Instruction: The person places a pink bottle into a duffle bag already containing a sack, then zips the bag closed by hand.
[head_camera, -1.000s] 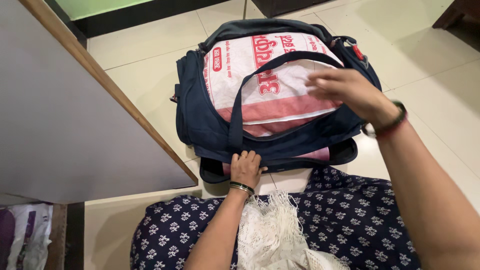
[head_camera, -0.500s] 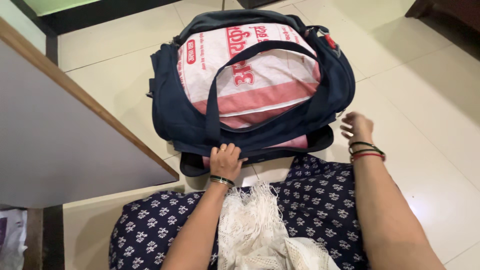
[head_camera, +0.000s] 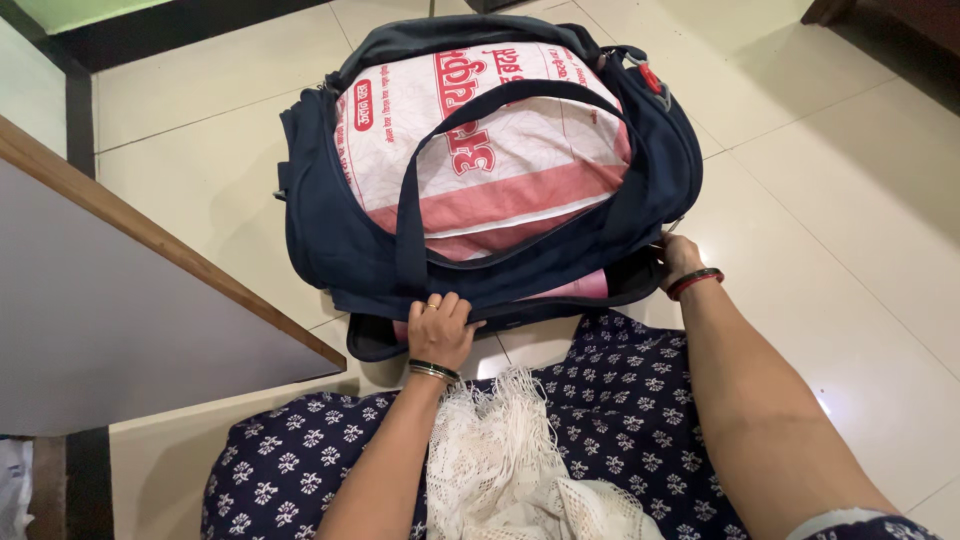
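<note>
Duffel bag (head_camera: 340, 240) navy fabric, bulging; left hand (head_camera: 438, 330) pinches near flap edge, right hand (head_camera: 677, 262) grips bag corner.

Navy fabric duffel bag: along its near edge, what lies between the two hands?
Head view: between the left hand and right hand runs the navy fabric duffel bag's open front edge, pink cloth showing in the gap.

Navy floral-print dress (head_camera: 640, 400), white lace scarf (head_camera: 510, 450) — bangled wrists.

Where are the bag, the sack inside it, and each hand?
bag (head_camera: 330, 225), head view, left side wall
sack (head_camera: 520, 150), head view, top face
left hand (head_camera: 440, 328), head view, back
right hand (head_camera: 678, 258), head view, back
</note>
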